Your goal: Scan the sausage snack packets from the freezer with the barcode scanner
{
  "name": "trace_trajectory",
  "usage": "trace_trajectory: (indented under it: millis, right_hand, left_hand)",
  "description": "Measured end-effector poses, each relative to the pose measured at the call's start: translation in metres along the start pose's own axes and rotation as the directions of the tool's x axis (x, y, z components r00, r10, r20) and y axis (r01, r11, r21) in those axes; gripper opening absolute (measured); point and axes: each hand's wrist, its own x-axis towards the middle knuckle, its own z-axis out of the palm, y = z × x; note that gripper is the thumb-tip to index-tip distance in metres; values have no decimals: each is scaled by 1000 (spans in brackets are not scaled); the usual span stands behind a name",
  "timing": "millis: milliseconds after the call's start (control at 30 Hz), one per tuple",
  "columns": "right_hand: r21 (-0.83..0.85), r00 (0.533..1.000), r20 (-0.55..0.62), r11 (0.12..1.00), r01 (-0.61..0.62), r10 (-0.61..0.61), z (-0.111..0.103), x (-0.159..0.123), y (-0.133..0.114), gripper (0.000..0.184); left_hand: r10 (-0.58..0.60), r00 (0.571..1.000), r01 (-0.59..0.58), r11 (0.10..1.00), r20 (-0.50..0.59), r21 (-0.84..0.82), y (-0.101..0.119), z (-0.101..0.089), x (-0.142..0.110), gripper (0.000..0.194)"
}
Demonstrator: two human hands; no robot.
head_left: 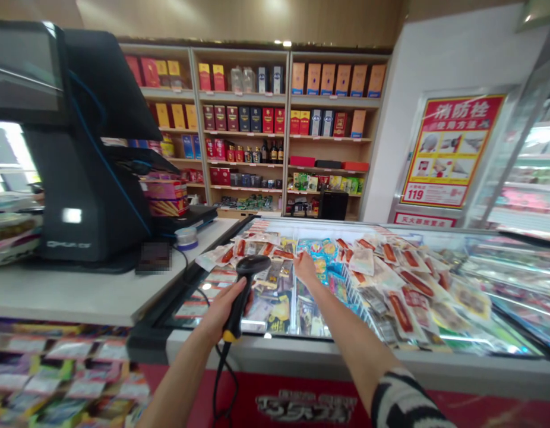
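Note:
My left hand (228,306) is wrapped round the handle of a black and yellow barcode scanner (252,264), which is held over the near left part of the chest freezer (302,346). Stretched out to the far middle of the freezer, my right hand (304,266) has its fingers closed at the end of a packaged sausage (283,254). Its fingertips are small and partly hidden. Blue snack packets (322,249) lie beside that hand. More packaged sausages (400,312) are heaped to its right. The scanner's cable (217,380) hangs down in front of the freezer.
A checkout terminal (97,178) stands on the white counter (119,297) at left, beside a small round container (186,239). Packaged goods (65,380) fill racks below. Shelves of boxed bottles (243,119) line the back wall. A red and yellow sign (451,148) hangs at right.

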Motion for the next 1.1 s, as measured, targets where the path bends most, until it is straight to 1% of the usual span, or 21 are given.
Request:
trace_trajectory:
  millis: [100, 200, 267, 333, 367, 433, 467, 500, 567, 633, 667, 733, 800, 900, 967, 1033, 1100]
  right_hand:
    - [15, 997, 49, 998, 54, -54, 17, -2, -22, 38]
    - [29, 987, 103, 992, 120, -123, 32, -10, -44, 43]
    - [33, 982, 115, 988, 149, -152, 32, -15, -53, 48]
    - [7, 982, 101, 987, 159, -159, 18, -18, -52, 53]
    - [-29, 985, 89, 988, 153, -150, 5, -21, -44, 55]
    - [-159, 986, 57, 974, 164, -156, -30, -32, -16, 56]
    - [-237, 984, 36, 955, 180, -177, -51, -42, 4, 55]
    - [-329, 984, 3, 929, 168, -176, -72, -54, 27, 55]
    - [-504, 982, -36, 852, 141, -183, -109, -83, 74, 57]
    - [-614, 988, -53, 786, 80, -142, -133, -111, 115, 59]
    - [-637, 992, -70, 770, 37, -106, -139, -121, 130, 58]
    - [-648, 995, -63, 762, 18, -77, -140, -129, 146, 56]
    - [-627, 995, -65, 779, 13, -69, -130, -120, 146, 56]
    - [-564, 995, -77, 826, 5, -58, -111, -88, 129, 56]
    - [-540, 993, -101, 842, -3, -61, -100, -65, 115, 53]
    - [-536, 990, -129, 844, -23, -55, -95, -49, 101, 51]
    - [-536, 990, -139, 843, -43, -37, -98, -43, 93, 50]
  left_hand:
    - [-12, 999, 12, 1000, -51, -5, 4, -15, -5, 29]
    - [-8, 999, 7, 1000, -44, -4, 7, -22, -7, 29]
    - [-5, 1000, 5, 1000, -28, -5, 7, -20, -7, 29]
    - [-19, 1000, 19, 1000, -7, -7, 6, -16, -6, 29]
    - [-29, 1000, 29, 1000, 6, -9, 4, -14, -5, 29]
    - [-47, 999, 47, 999, 28, -18, 0, -9, -4, 30]
    - [-52, 998, 53, 998, 37, -23, -2, -7, -3, 30]
    - [-56, 997, 57, 998, 50, -26, -5, -5, -2, 30]
    - [-62, 995, 64, 998, 81, -24, -11, -1, 0, 30]
    - [-65, 992, 68, 997, 110, -23, -17, 3, 3, 29]
    - [-66, 990, 70, 997, 124, -26, -19, 5, 4, 29]
    - [-68, 987, 73, 997, 148, -31, -22, 10, 7, 28]
    - [-71, 985, 75, 997, 159, -22, -24, 14, 9, 28]
    - [-57, 987, 57, 998, 152, 5, -22, 17, 8, 28]
    - [-40, 987, 38, 999, 153, 19, -19, 19, 6, 29]
    - [-40, 989, 38, 999, 143, 17, -15, 20, 5, 29]
    - [-52, 992, 52, 999, 114, 5, -10, 22, 4, 28]
